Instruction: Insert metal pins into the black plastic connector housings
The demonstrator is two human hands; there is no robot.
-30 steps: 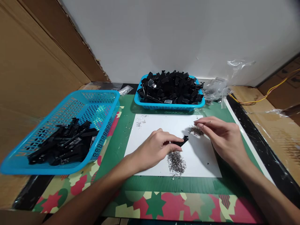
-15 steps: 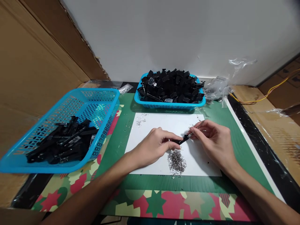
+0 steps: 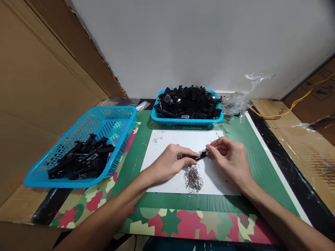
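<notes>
My left hand pinches a small black plastic part between thumb and fingers, just above the white sheet. From the other side, my right hand grips a thin metal tool, its tip at the part's right end. The fingers cover most of the tool, so its exact kind is unclear. Close below the left fingertips lies a pile of small bent metal wire pieces. A few more loose wire pieces are scattered at the sheet's far left corner.
A blue basket heaped with black plastic parts stands behind the sheet. To the left, another blue basket holds longer black parts. Clear plastic bags lie at the back right, near a yellow cable. Cardboard walls the left side.
The camera view has shifted slightly, moving the baskets and sheet in the picture. Both hands keep the same grips on the black part and the thin tool.
</notes>
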